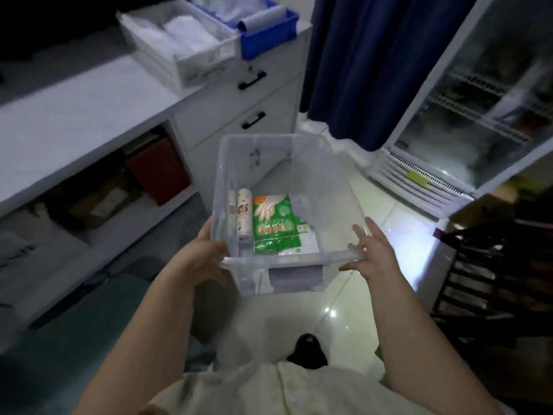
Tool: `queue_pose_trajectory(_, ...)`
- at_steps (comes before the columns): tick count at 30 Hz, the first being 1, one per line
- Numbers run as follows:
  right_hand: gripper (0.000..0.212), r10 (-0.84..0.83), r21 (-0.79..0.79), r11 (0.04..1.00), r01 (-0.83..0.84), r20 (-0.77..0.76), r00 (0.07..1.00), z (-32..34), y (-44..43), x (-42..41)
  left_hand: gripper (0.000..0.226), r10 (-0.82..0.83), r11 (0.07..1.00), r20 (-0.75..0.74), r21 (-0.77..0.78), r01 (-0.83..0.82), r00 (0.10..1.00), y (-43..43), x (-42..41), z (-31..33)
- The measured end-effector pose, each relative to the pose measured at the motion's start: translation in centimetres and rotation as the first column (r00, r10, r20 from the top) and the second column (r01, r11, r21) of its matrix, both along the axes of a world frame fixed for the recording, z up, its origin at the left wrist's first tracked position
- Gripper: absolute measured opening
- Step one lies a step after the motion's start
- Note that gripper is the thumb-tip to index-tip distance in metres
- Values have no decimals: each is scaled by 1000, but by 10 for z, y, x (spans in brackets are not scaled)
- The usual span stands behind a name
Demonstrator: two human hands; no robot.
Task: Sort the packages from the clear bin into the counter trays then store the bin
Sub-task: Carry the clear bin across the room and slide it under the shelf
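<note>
- Carrying the clear plastic storage bin (278, 187) above the pale tiled floor (338, 307), clear of any support, well short of the white counter (74, 115).
- Left hand (206, 259) clamped on the bin's near-left corner, fingers wrapped under the rim.
- Right hand (371, 250) pressed flat against the bin's near-right side, fingers spread wide along the wall, thumb under the rim.
- Lying on the bin floor: a green printed glove packet (273, 223), a white cylindrical roll (244, 217) just left of it, a white flat packet (305, 241) partly beneath it.
- Standing far beyond the bin, on the counter's end: a white open tray (179, 46) with a blue plastic tray (269, 34) touching its right side.
- Judging the step: bringing the bin over, sorting not yet begun.
- Calling next for setting the bin down near the trays, freeing one hand for lifting packets out.
</note>
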State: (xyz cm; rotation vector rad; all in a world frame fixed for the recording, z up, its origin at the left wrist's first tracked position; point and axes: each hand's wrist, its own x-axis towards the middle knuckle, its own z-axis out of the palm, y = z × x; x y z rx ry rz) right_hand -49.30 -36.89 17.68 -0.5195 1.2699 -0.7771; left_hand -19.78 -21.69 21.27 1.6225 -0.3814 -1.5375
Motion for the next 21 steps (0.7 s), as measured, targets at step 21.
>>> queue_pose_trajectory(21, 71, -157, -343, 919, 195, 135, 978, 67, -473, -50, 86, 111, 927, 103, -370, -66, 988, -516, -46, 50)
